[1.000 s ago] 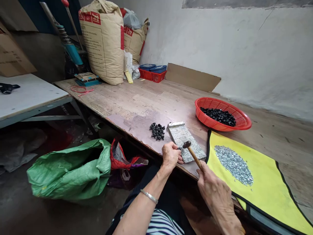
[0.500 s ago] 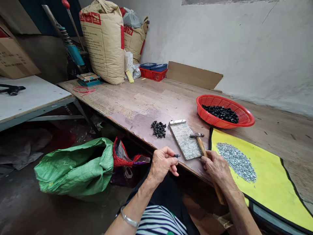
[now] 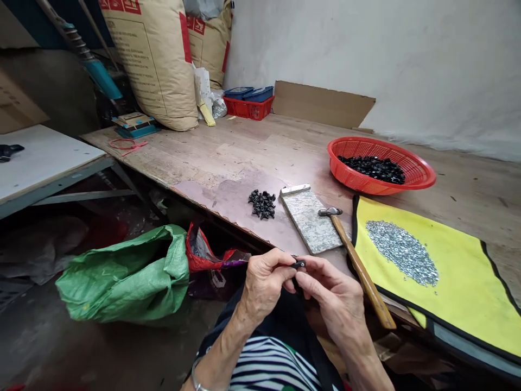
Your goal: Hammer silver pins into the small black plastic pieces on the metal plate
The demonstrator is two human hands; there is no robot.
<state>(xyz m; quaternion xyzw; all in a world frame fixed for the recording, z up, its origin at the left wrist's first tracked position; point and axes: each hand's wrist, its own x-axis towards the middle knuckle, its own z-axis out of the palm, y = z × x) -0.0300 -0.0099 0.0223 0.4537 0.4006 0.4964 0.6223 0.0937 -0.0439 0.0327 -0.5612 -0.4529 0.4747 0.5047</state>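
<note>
Between the fingertips of both hands is a small black part (image 3: 300,264), dark and shiny, its exact kind too small to tell. My left hand (image 3: 264,285) pinches it from the left, and my right hand (image 3: 336,296) closes on it from the right. A hammer (image 3: 360,266) with a wooden handle lies free, its head on a worn metal plate (image 3: 313,222) and its handle reaching past the table edge. Left of the plate sits a pile of similar black parts (image 3: 262,204).
A red plastic basket (image 3: 423,169) holds many black parts. Small silvery metal pieces (image 3: 402,252) lie on a yellow cloth (image 3: 468,288) at right. Below the table edge at left are an open green sack (image 3: 122,285) and a red bag (image 3: 199,255). Large paper sacks (image 3: 150,60) stand behind.
My right hand has let go of the hammer, which now lies on the plate and table edge. It has moved left to meet my left hand at the black part. The view has shifted slightly.
</note>
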